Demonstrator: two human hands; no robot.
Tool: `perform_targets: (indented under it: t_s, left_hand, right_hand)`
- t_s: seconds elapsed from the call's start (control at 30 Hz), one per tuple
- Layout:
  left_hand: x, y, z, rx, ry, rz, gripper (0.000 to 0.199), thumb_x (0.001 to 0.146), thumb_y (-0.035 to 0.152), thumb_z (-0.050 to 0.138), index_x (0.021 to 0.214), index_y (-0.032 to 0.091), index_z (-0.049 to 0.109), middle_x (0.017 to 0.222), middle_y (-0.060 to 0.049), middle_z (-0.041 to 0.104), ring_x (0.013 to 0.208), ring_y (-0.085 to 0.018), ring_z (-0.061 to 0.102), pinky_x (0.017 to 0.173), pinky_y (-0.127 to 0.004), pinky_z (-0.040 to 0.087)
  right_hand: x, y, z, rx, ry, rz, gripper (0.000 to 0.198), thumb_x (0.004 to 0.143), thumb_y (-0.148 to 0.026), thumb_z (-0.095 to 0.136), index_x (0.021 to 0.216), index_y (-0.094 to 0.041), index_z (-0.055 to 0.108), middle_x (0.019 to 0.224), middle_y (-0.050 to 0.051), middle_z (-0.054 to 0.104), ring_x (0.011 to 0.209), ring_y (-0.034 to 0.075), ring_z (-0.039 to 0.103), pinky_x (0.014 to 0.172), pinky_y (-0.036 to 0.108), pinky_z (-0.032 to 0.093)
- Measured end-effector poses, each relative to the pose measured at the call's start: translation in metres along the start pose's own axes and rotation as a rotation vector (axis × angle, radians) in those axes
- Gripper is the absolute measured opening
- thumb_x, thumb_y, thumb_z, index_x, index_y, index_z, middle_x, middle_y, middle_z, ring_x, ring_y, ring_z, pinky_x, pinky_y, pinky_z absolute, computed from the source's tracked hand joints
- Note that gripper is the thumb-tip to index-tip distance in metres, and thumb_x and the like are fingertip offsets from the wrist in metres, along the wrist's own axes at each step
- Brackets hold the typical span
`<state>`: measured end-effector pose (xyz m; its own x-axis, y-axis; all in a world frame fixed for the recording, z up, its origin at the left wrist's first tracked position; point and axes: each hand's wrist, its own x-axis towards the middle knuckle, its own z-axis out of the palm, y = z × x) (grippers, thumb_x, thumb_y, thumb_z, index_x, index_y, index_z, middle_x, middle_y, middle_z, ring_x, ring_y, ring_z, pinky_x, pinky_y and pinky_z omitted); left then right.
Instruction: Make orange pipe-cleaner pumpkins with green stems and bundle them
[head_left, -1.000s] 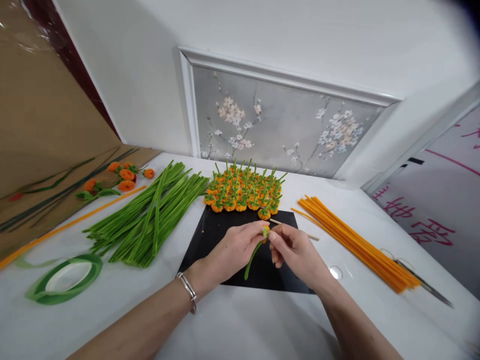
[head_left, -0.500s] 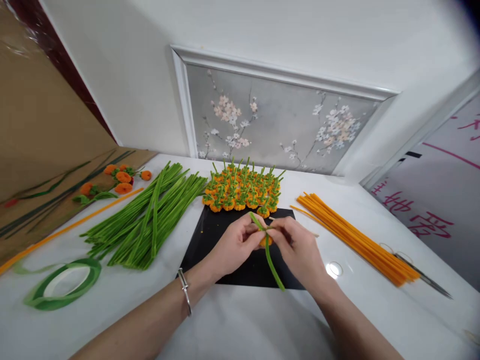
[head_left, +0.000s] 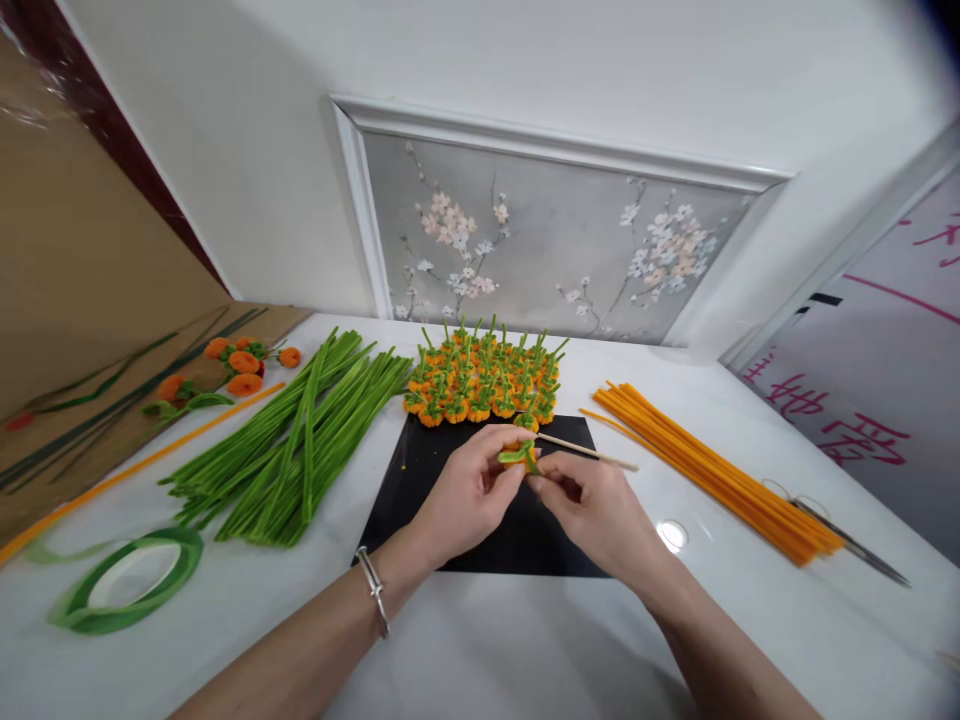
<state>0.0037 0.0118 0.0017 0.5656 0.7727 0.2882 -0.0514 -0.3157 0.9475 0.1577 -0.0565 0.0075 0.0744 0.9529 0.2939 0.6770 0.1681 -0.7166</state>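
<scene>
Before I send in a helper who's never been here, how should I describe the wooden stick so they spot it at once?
Start at the black mat on the white table and find its right edge. Just beyond the right hand, the wooden stick lies across that edge. It is pale and alone, unlike the bundled orange stems farther right.

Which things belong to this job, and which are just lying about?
Likely in use:
held orange-green fuzzy flower
matching flower cluster
long fuzzy green strips
long fuzzy orange strips
black rectangular mat

Seemingly lying about:
ring-shaped green tape
round orange flowers, far left
</scene>
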Motion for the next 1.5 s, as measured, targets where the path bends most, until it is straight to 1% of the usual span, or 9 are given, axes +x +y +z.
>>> perform_targets:
  t_s: [0.13,0.27,0.4,0.67,0.87,0.97,1.13,1.33,1.5]
  left_hand:
    - [0.004,0.003,-0.008,-0.313,-0.092,-0.256,0.030,0.085,0.032,0.058,0.110,0.017,0.062,0.106,-0.009,0.064,0.092,-0.021,0.065,0.079,-0.035,0.056]
    - [0.007,0.004,-0.011,-0.187,-0.088,-0.319,0.032,0.082,0.043,0.062,0.097,0.015,0.066,0.086,-0.005,0.066,0.077,-0.017,0.064,0.064,-0.026,0.055]
    - [0.008,0.002,-0.003,-0.140,-0.049,-0.329,0.026,0.076,0.037,0.070,0.087,0.013,0.068,0.078,-0.004,0.067,0.071,-0.015,0.063,0.068,-0.027,0.053]
    - [0.004,-0.008,0.005,-0.089,0.111,-0.207,0.013,0.083,0.030,0.060,0.086,0.017,0.060,0.081,0.000,0.062,0.072,-0.012,0.060,0.068,-0.025,0.052]
    - [0.001,-0.008,0.009,-0.057,0.094,-0.196,0.015,0.083,0.030,0.060,0.082,0.016,0.056,0.089,-0.002,0.063,0.072,-0.012,0.060,0.069,-0.025,0.053]
    - [0.000,-0.006,0.011,-0.114,0.081,-0.207,0.015,0.083,0.030,0.059,0.082,0.015,0.056,0.092,-0.003,0.063,0.076,-0.014,0.060,0.073,-0.029,0.054]
    - [0.000,-0.009,0.012,-0.051,0.089,-0.188,0.017,0.085,0.031,0.057,0.081,0.015,0.057,0.080,-0.002,0.061,0.065,-0.012,0.056,0.062,-0.026,0.051]
    - [-0.001,-0.010,0.011,-0.076,0.064,-0.188,0.017,0.086,0.031,0.054,0.082,0.015,0.057,0.075,0.000,0.058,0.065,-0.013,0.058,0.061,-0.025,0.050]
    - [0.000,-0.005,0.008,0.049,0.031,-0.190,0.017,0.086,0.029,0.053,0.079,0.015,0.060,0.068,0.002,0.057,0.058,-0.010,0.053,0.052,-0.020,0.041]
  right_hand:
    - [0.000,0.007,-0.006,-0.272,0.122,-0.149,0.017,0.087,-0.020,0.054,0.087,-0.023,0.070,0.081,0.003,0.069,0.068,0.017,0.062,0.061,0.028,0.043]
    - [-0.001,0.009,-0.009,-0.524,0.157,-0.299,0.021,0.090,-0.017,0.051,0.088,-0.023,0.071,0.077,0.005,0.069,0.070,0.019,0.062,0.060,0.029,0.042]
    - [-0.002,0.008,-0.005,-0.552,0.197,-0.378,0.026,0.091,-0.013,0.048,0.082,-0.022,0.070,0.080,0.006,0.068,0.071,0.018,0.061,0.058,0.029,0.042]
    - [-0.004,0.001,0.007,-0.183,0.149,-0.154,0.013,0.086,-0.016,0.051,0.082,-0.020,0.062,0.072,0.004,0.065,0.062,0.018,0.062,0.057,0.027,0.046]
    - [-0.004,-0.002,0.013,0.231,0.043,0.177,0.012,0.085,-0.026,0.053,0.078,-0.020,0.060,0.055,-0.001,0.060,0.045,0.015,0.059,0.046,0.026,0.049]
    - [-0.003,-0.002,0.015,0.445,0.034,0.270,0.018,0.084,-0.036,0.058,0.078,-0.020,0.058,0.057,0.000,0.062,0.048,0.016,0.062,0.049,0.028,0.053]
    - [0.000,0.000,0.016,0.767,0.013,0.368,0.031,0.076,-0.046,0.068,0.082,-0.017,0.058,0.069,0.002,0.066,0.061,0.017,0.068,0.058,0.029,0.057]
    - [-0.002,0.000,0.017,0.756,0.069,0.355,0.030,0.074,-0.044,0.071,0.083,-0.018,0.061,0.072,0.001,0.065,0.064,0.017,0.067,0.061,0.029,0.057]
    - [-0.002,0.004,0.016,0.319,0.128,0.197,0.017,0.082,-0.035,0.062,0.083,-0.019,0.066,0.075,0.002,0.066,0.064,0.017,0.063,0.062,0.029,0.053]
